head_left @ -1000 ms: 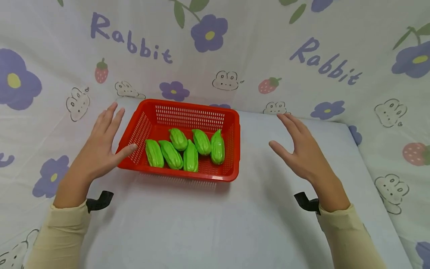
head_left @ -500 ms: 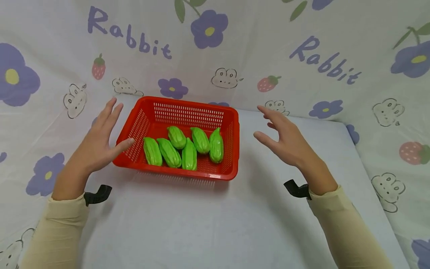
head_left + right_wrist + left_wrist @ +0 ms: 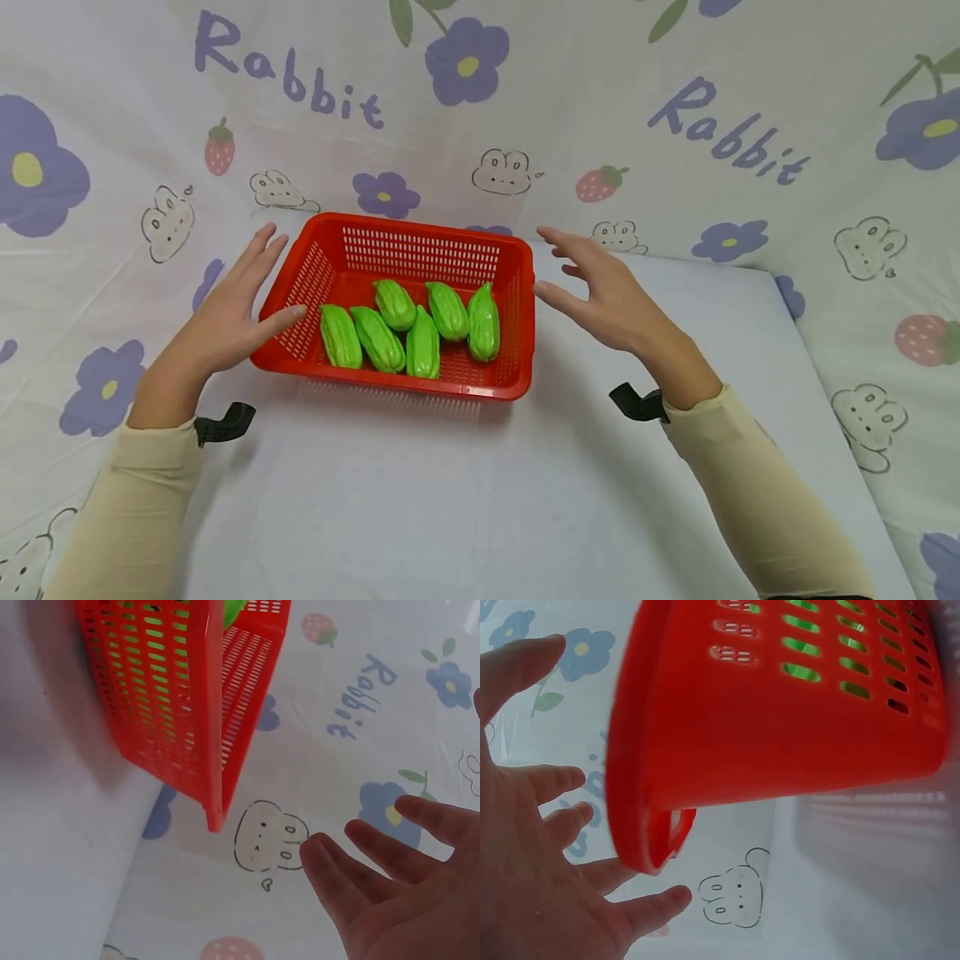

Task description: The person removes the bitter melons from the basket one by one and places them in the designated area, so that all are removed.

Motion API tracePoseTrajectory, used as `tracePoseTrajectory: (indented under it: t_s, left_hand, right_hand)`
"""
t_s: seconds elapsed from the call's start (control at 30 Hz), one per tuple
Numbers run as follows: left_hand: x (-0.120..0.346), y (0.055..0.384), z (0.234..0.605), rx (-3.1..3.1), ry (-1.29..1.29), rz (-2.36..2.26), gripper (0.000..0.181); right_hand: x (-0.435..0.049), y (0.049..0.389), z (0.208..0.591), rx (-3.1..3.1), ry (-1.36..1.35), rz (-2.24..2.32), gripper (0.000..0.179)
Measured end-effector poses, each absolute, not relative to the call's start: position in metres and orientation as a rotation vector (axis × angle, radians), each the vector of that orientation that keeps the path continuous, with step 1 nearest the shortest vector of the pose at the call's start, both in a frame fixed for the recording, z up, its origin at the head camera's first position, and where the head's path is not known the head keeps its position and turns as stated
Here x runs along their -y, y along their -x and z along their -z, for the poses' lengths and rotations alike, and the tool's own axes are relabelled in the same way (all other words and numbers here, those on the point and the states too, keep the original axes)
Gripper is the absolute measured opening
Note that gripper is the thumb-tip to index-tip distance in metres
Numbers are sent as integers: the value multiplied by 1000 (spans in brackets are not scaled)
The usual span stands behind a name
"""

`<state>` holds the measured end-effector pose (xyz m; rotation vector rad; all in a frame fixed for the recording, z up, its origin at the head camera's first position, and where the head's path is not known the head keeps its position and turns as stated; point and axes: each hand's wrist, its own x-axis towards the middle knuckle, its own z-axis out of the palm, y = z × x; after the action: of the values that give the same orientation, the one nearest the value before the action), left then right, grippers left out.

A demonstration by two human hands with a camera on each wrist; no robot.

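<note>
Several ridged, light green gourds lie inside a red plastic basket with slotted walls. Beside the basket's left end is my left hand, its fingers extended and its thumb spread toward the rim. In the left wrist view, that hand is close to the basket's rim; whether it touches I cannot tell. My right hand hovers just right of the basket, fingers and thumb stretched toward it. The right wrist view shows this hand apart from the basket, holding nothing.
A white-covered table bears the basket near its back edge. Behind it hangs a pale cloth printed with flowers, rabbits and strawberries. Each wrist wears a black bracket, such as the right one.
My right hand has moved left, up to the basket's right end. The left hand has shifted only slightly. Basket and gourds stay in place on the table.
</note>
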<state>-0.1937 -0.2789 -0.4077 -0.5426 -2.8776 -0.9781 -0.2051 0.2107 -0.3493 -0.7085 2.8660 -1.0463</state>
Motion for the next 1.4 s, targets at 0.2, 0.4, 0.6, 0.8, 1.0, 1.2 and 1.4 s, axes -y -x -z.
tracePoseTrajectory:
  t_s: [0.2, 0.4, 0.6, 0.8, 1.0, 1.2, 1.4]
  left_hand:
    - [277, 199, 412, 2901, 544, 1012, 96]
    - [276, 203, 417, 2918, 561, 998, 97]
    - [273, 207, 421, 2961, 567, 991, 99]
    - [271, 211, 426, 2976, 576, 990, 100]
    - [271, 211, 431, 3006, 571, 982, 100]
    - [270, 211, 434, 3033, 582, 969, 95]
    - [267, 213, 436, 3069, 543, 954, 92]
  right_hand:
    - [-198, 214, 350, -2809, 741, 1104, 77]
    - [-184, 223, 349, -2745, 753, 1128, 77]
    - [-171, 231, 353, -2693, 775, 1127, 75]
    - [-162, 237, 354, -2692, 788, 1089, 76]
    - [-154, 240, 348, -2676, 806, 1095, 78]
    - [-146, 244, 344, -2668, 825, 1077, 79]
    - [-138, 248, 344, -2667, 839, 1086, 79]
